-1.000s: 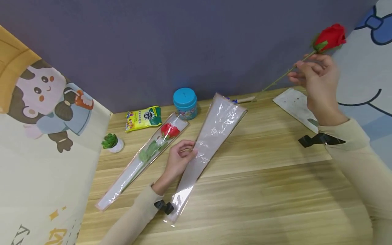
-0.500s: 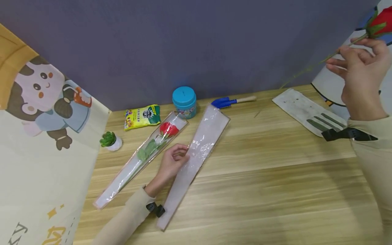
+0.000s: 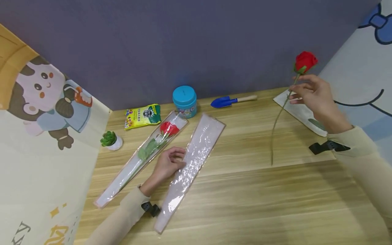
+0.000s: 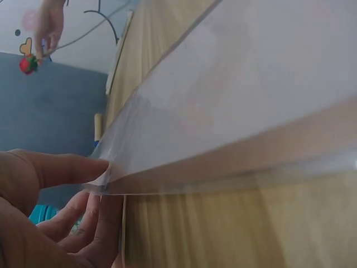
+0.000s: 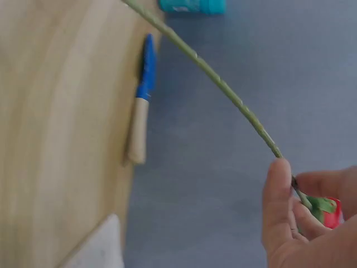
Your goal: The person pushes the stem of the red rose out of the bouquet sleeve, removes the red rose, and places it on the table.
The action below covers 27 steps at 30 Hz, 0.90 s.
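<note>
While the right hand (image 3: 315, 95) pinches the rose (image 3: 304, 62) just under its bloom, stem dangling above the tabletop (image 3: 260, 190), it looks light, whippy, easily bent. Left hand (image 3: 166, 165) pinches the flimsy, slippery sleeve's (image 3: 193, 160) edge.

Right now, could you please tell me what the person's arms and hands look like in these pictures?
Both arms wear long, close-fitting cream-beige sleeves that end at the wrists. The left hand and right hand are bare: no gloves, and no rings or watch that can be made out. A black strap with a small black mount sits on the left sleeve near the wrist, and a similar black strap wraps the right sleeve.
</note>
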Each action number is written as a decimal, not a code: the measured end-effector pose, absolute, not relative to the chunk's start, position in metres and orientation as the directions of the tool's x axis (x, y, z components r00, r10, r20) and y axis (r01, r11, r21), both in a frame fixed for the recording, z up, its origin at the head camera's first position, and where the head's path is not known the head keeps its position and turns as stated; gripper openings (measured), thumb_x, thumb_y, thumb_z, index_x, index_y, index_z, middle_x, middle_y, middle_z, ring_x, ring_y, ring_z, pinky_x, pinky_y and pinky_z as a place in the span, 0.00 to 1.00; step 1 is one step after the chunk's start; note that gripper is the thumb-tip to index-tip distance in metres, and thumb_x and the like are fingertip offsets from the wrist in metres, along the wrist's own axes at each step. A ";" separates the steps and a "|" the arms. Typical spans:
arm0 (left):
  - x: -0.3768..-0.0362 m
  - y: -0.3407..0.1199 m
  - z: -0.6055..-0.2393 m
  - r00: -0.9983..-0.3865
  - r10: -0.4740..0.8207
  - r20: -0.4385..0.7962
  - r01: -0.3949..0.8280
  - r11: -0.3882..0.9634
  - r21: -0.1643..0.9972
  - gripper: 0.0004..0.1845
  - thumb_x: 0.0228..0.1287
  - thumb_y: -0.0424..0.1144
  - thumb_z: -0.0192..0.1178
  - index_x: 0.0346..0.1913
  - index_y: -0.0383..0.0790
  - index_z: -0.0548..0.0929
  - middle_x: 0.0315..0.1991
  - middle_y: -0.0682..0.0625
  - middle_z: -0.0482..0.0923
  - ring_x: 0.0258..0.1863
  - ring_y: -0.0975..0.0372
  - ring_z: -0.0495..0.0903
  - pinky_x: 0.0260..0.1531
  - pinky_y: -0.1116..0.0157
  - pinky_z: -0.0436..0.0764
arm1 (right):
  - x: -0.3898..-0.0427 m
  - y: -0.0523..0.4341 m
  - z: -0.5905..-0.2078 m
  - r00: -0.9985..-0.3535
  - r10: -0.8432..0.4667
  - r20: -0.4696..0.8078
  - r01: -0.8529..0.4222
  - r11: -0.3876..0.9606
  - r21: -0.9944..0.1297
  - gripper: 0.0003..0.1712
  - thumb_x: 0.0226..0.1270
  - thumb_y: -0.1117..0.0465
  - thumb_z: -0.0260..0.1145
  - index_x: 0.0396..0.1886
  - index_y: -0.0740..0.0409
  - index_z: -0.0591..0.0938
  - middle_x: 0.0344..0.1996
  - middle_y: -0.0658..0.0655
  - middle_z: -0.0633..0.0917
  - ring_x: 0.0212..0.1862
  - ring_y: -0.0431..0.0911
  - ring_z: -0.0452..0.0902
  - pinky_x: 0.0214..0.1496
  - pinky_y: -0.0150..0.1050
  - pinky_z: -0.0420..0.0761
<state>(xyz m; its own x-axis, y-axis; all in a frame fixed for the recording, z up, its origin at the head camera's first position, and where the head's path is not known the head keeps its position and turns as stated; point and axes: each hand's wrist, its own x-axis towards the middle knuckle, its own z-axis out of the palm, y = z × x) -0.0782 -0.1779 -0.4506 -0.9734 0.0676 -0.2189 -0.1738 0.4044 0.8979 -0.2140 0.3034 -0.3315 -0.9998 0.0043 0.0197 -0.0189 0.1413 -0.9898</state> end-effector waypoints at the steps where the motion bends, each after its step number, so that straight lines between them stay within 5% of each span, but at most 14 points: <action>1: -0.079 -0.179 -0.451 -0.975 0.066 -0.213 -0.168 0.412 0.896 0.27 0.50 0.22 0.73 0.57 0.35 0.84 0.49 0.36 0.87 0.35 0.59 0.86 0.37 0.69 0.87 | -0.214 0.300 -0.337 -1.000 -0.012 0.005 -0.007 0.224 -0.975 0.19 0.79 0.60 0.62 0.65 0.50 0.72 0.36 0.35 0.87 0.32 0.34 0.87 0.35 0.27 0.89; 7: -0.081 -0.183 -0.451 -0.987 0.051 -0.154 -0.113 0.465 0.878 0.27 0.49 0.21 0.73 0.56 0.34 0.85 0.43 0.37 0.88 0.31 0.60 0.85 0.32 0.72 0.85 | -0.215 0.278 -0.369 -0.986 -0.125 -0.113 0.038 0.485 -0.874 0.29 0.82 0.57 0.57 0.76 0.61 0.65 0.37 0.32 0.81 0.34 0.29 0.85 0.37 0.29 0.89; 17: -0.088 -0.186 -0.451 -0.995 0.036 -0.092 -0.054 0.580 0.813 0.28 0.46 0.21 0.75 0.55 0.36 0.86 0.43 0.40 0.89 0.32 0.58 0.85 0.34 0.70 0.86 | -0.213 0.235 -0.408 -0.915 -0.291 -0.281 0.095 0.520 -0.849 0.33 0.79 0.62 0.61 0.77 0.70 0.64 0.54 0.66 0.80 0.35 0.38 0.86 0.40 0.38 0.92; 27: -0.090 -0.184 -0.448 -0.995 0.023 -0.093 -0.057 0.634 0.771 0.28 0.47 0.23 0.76 0.56 0.38 0.87 0.43 0.43 0.90 0.31 0.59 0.86 0.34 0.67 0.87 | -0.211 0.206 -0.432 -0.890 -0.345 -0.297 0.107 0.477 -0.873 0.29 0.77 0.63 0.63 0.72 0.69 0.70 0.54 0.71 0.83 0.33 0.39 0.86 0.36 0.39 0.91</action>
<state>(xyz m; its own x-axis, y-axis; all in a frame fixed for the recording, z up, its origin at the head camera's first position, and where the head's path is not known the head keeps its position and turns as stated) -0.0904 -0.1838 -0.4479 -0.9954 0.0234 -0.0933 -0.0574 0.6340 0.7712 -0.2115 0.2061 -0.4318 -0.8902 -0.3451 -0.2973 0.1067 0.4765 -0.8727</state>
